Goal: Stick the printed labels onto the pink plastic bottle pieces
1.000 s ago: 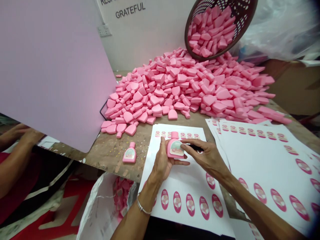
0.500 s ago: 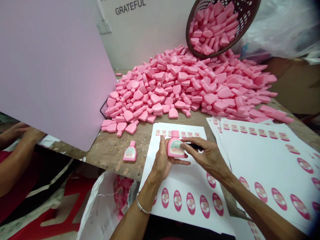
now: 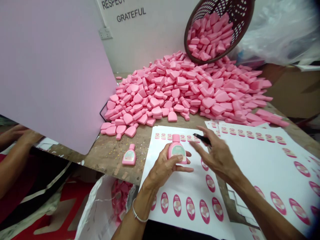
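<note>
My left hand is closed round a small pink bottle with a pale oval label on its front, held upright over a white sticker sheet. My right hand hovers just right of the bottle, not touching it. Its fingers are loosely stretched, and a thin black tool sticks out from them toward the far left. Rows of pink oval stickers line the near edge of the sheet.
A big pile of plain pink bottles covers the far table under a tipped brown basket. One labelled bottle lies left of the sheet. More sticker sheets are stacked right. A pink board and another person's hands are at left.
My right hand has lifted off the bottle's label and drawn away to the right. My left hand has shifted its grip and still holds the bottle.
</note>
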`<action>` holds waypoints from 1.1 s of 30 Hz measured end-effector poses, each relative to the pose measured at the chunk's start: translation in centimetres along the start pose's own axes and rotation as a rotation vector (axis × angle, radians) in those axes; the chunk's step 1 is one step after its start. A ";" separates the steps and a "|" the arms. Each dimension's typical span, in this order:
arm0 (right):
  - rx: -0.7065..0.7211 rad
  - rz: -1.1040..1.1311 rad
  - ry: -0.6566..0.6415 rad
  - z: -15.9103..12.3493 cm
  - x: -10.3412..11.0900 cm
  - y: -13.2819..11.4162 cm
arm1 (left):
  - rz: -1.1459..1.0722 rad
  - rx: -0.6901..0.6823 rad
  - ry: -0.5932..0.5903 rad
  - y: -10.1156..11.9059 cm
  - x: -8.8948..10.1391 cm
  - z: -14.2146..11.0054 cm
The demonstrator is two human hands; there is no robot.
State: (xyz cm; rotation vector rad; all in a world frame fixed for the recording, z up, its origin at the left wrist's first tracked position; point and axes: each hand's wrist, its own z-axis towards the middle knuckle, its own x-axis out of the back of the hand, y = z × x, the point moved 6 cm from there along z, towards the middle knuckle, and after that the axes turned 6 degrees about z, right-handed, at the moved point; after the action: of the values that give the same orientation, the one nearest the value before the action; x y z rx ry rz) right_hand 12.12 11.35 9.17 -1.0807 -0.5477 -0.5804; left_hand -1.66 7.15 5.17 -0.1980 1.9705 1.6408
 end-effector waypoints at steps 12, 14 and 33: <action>-0.401 0.565 -0.294 -2.2 -3.0 1.0 | -0.015 0.002 -0.037 -0.1 -0.1 -1.0; -0.379 0.556 -0.344 -2.7 -3.0 1.1 | -0.027 -0.011 -0.031 -0.2 -0.1 -0.9; -0.203 -0.231 -0.045 13.1 -9.8 3.8 | 1.931 -0.060 0.945 5.3 12.6 -1.9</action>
State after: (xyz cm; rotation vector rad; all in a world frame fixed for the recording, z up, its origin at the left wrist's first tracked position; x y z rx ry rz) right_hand 5.89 26.37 5.06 -1.2328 -0.6682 -0.8287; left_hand -15.15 9.65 3.50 1.7693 2.9384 2.9442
